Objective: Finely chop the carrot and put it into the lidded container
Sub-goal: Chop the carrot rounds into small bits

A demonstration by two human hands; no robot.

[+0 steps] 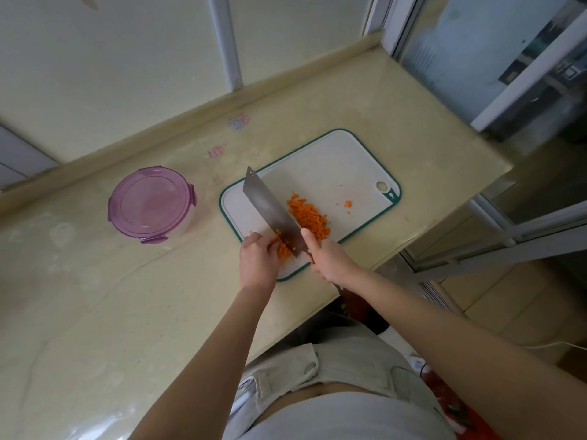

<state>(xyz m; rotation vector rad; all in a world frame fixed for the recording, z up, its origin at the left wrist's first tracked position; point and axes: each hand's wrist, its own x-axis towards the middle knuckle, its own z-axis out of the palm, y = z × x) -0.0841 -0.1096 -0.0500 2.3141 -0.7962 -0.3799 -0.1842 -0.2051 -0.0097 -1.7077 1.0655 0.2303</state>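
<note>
Right grip [330, 262] clenched round the handle of the cleaver [273, 211], forefinger along the blade's back. The blade stands edge-down on the board [333, 166], tip pointing far-left. Left grip [259, 258] knuckles up, fingers curled, holding carrot [282, 249] against the blade's left face. Chopped heap [309, 219] lies just right of the blade, stray bits [348, 203] further right. Container [151, 203], lid on, stands on the worktop [95, 312], left of the board, apart.

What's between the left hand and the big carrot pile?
The cleaver, gripped by the right hand, stands blade-down between the left hand and the carrot pile; the head view shows it.
</note>
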